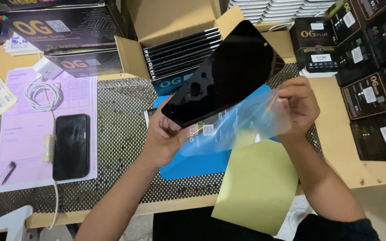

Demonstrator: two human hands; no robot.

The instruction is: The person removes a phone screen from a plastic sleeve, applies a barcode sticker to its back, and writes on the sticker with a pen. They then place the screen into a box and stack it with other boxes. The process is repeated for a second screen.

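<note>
My left hand [164, 136] grips the lower end of a black glass phone screen panel [224, 73], tilted up over the bench. My right hand [298, 105] pinches a clear protective film [240, 125] with small stickers, which curls away from the panel's underside toward the right. Below both lie a blue mat [193, 163] and a pale yellow-green sheet [258, 185] hanging over the table's front edge.
A black phone [71, 146] lies on a pink paper form [18, 147] at left, with a coiled white cable and charger [43, 91]. An open cardboard box [175, 44] of slim black boxes stands behind. Stacks of black boxes [371, 80] fill the right side.
</note>
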